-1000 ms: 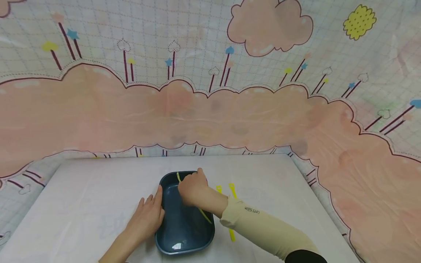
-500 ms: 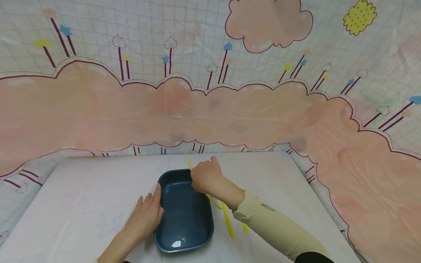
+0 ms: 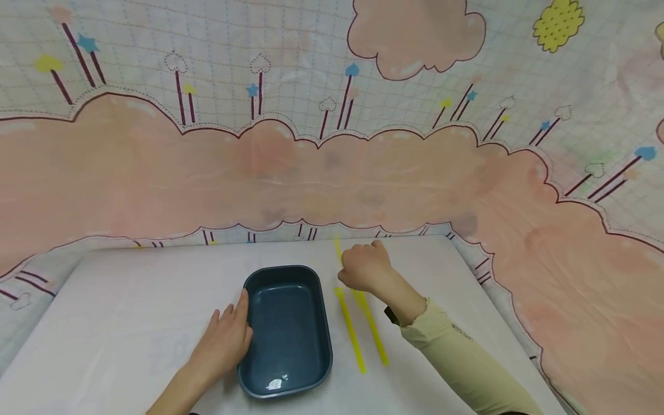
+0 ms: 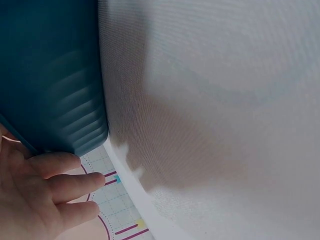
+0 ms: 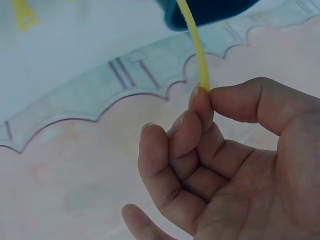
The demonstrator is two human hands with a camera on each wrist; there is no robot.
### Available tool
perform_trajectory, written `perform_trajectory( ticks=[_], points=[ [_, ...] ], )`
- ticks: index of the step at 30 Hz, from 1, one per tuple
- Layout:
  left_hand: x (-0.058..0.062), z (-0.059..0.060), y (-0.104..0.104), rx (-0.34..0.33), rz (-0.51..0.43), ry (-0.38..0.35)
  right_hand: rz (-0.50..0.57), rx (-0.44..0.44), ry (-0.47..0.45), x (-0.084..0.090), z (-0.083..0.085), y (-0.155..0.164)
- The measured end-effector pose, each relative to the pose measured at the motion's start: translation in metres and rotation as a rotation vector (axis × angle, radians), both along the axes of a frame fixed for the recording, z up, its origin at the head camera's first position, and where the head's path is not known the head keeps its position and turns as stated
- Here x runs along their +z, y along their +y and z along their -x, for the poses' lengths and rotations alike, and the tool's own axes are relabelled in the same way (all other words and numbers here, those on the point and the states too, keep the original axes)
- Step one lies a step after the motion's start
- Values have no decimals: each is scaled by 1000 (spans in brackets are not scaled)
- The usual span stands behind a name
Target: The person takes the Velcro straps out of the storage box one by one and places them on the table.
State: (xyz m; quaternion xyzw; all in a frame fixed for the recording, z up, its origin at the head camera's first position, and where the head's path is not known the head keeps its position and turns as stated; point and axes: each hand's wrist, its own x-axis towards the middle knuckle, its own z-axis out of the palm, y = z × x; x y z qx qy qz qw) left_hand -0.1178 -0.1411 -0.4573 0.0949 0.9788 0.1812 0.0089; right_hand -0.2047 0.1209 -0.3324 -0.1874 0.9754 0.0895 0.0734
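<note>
A dark blue rectangular tray (image 3: 284, 387) stands on the white table. My left hand (image 3: 220, 340) rests along its left side with fingers extended; in the left wrist view they lie by the ribbed outer wall. To the right of the tray, my right hand (image 3: 367, 268) pinches a thin yellow strap (image 5: 197, 45) between thumb and index finger, the other fingers curled. One end of this strap sticks up past the hand in the head view. Two more yellow straps lie on the table, a left one (image 3: 353, 340) and a right one (image 3: 374, 331); a slotted head (image 5: 24, 17) shows in the right wrist view.
The white tabletop (image 3: 129, 311) extends to both sides of the tray. Behind it hangs a patterned cloth (image 3: 259, 178) with pink clouds, which also runs down the right side.
My right hand has lifted the yellow strap out of the tray and moved right, over the straps on the table. My left hand stays at the tray's left side.
</note>
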Motion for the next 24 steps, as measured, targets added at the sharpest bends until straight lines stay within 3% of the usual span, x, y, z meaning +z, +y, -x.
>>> perform_trajectory(
  ticks=[11,24],
  points=[
    [-1,-2,-1,-4,2,32,65,-104,-50,-18,6,46],
    [-2,-4,-1,-5,6,51,73,-168,-156,-36,12,73]
  ],
)
